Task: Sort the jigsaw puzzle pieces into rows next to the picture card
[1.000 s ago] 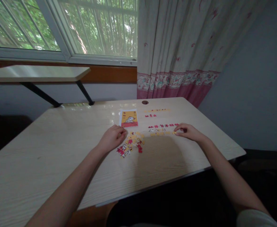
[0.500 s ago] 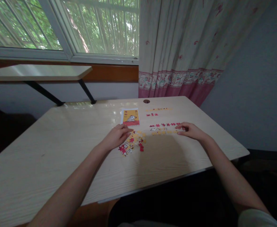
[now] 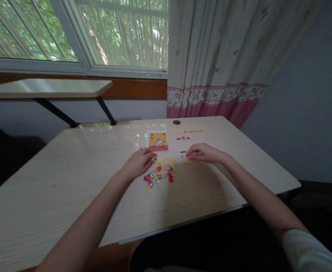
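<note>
On the desk, my left hand (image 3: 140, 162) rests at the upper left edge of a loose pile of jigsaw puzzle pieces (image 3: 159, 168). Its fingers are apart, the tips touching or just above the nearest pieces. The pile mixes red, yellow and white pieces. My right hand (image 3: 205, 152) is over the lower rows of sorted pieces (image 3: 183, 152), hiding most of them. Its fingers are bent but apart, and no piece shows in them. Behind the pile lies a reference picture (image 3: 158, 141) of a white animal on yellow and red.
Farther back are a row of yellow pieces (image 3: 194, 132) and a short row of red pieces (image 3: 183, 138). A cable hole (image 3: 176, 122) is near the desk's back edge. A raised shelf (image 3: 49, 87) stands at the back left, before the window. A curtain (image 3: 211, 75) hangs behind.
My right hand has moved left from the right end of the lower rows toward the pile. My left hand's fingers have drawn back slightly at the pile's edge.
</note>
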A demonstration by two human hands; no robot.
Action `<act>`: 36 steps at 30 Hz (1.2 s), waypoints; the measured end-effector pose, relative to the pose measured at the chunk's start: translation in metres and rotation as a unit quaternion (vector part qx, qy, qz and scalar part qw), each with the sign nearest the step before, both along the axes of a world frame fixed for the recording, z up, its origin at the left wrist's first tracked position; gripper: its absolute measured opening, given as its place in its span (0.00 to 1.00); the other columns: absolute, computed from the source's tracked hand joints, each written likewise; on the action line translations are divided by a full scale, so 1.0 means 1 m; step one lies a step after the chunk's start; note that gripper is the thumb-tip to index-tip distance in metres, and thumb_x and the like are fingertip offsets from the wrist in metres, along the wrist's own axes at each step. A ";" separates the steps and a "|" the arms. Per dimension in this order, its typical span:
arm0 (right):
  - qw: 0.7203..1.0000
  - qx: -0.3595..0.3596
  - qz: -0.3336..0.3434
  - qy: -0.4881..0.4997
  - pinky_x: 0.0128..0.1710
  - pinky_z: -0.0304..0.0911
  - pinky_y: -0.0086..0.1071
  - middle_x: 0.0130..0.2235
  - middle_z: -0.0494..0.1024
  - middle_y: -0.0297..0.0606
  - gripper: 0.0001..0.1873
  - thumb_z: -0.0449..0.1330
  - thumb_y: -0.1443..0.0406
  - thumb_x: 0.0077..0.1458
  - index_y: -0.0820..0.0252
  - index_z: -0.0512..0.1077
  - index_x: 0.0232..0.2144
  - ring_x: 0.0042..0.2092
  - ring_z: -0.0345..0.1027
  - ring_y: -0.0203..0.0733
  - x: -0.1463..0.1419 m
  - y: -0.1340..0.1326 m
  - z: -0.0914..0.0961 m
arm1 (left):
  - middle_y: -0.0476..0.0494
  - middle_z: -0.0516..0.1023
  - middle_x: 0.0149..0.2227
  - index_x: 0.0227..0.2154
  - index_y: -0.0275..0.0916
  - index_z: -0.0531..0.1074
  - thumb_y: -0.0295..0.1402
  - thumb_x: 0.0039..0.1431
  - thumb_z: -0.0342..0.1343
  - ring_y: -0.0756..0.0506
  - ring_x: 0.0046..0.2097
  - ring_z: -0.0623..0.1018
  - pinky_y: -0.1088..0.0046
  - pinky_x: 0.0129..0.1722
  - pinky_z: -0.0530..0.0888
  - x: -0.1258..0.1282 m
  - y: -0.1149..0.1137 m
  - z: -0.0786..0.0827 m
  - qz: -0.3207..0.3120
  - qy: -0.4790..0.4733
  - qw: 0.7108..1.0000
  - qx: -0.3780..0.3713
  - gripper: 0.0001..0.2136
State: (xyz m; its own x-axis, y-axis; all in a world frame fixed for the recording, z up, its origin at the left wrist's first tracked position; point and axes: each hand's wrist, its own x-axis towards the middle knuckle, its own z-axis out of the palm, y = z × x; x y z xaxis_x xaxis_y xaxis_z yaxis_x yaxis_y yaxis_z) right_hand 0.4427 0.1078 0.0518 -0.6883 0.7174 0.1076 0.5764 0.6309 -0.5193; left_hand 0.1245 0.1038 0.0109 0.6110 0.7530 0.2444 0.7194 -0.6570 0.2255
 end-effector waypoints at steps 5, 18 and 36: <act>0.992 0.058 0.090 -0.060 0.33 0.59 0.27 0.33 0.77 0.37 0.08 0.57 0.69 0.51 0.61 0.74 0.34 0.33 0.67 0.35 -0.052 0.005 -0.008 | 0.39 0.69 0.37 0.37 0.38 0.72 0.36 0.58 0.47 0.43 0.40 0.69 0.65 0.41 0.66 0.000 0.001 -0.003 0.005 -0.027 1.000 -0.014 0.12; 0.980 0.197 0.023 0.019 0.36 0.57 0.29 0.31 0.77 0.37 0.06 0.55 0.68 0.53 0.60 0.73 0.32 0.34 0.68 0.36 -0.073 -0.019 -0.046 | 0.44 0.71 0.29 0.28 0.37 0.70 0.38 0.50 0.53 0.45 0.34 0.70 0.69 0.36 0.65 -0.007 0.005 -0.002 0.040 -0.030 0.997 -0.060 0.09; 0.962 0.250 -0.033 0.099 0.34 0.56 0.32 0.30 0.76 0.36 0.14 0.53 0.56 0.57 0.57 0.72 0.38 0.34 0.68 0.37 -0.079 -0.026 -0.041 | 0.51 0.71 0.21 0.26 0.36 0.69 0.37 0.44 0.60 0.53 0.23 0.68 0.77 0.23 0.64 0.037 -0.027 0.013 0.038 -0.424 0.823 -0.376 0.10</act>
